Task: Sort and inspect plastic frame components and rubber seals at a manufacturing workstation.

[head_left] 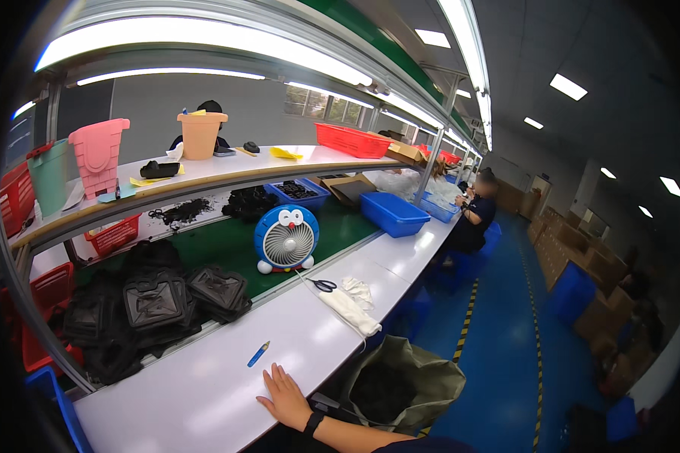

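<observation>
Head view caught the right hand [285, 400] at lower centre, empty, fingers spread, left hand unseen, while black moulded parts [156, 302] stacked lower left seemed yet unworked.

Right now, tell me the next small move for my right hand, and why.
Probably reach the right hand slightly forward and left to the slim blue tool. The hand appears to rest palm down on the white tabletop, fingers open, no object visible in it, and the tool lies just beyond them with nothing in between.
</observation>
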The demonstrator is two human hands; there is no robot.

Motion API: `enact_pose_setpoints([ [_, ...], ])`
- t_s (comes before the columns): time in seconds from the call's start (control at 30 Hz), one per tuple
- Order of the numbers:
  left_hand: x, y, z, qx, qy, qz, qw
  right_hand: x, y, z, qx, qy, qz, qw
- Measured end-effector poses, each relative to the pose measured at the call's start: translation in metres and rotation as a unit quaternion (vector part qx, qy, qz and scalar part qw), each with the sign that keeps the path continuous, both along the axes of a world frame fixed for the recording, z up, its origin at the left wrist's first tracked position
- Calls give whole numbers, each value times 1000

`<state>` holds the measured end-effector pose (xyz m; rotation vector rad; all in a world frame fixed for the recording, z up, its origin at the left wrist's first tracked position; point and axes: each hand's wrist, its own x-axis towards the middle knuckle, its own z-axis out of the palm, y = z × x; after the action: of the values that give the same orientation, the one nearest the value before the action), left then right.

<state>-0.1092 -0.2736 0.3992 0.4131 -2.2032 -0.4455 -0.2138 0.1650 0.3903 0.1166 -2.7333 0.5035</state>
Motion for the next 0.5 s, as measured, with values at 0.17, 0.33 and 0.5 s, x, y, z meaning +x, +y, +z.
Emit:
enact_pose_setpoints([
  [0.17, -19, 11, -1, -102, -142, -52, 983, 17, -8, -1, 49, 27, 18, 998],
  [0.33, -25, 9, -7, -112, -257, -37, 959, 15, -6, 0, 47, 22, 3, 999],
  [0.5, -24, 7, -8, -104, -291, -15, 951, 19, -10, 4, 41, 52, 8, 998],
])
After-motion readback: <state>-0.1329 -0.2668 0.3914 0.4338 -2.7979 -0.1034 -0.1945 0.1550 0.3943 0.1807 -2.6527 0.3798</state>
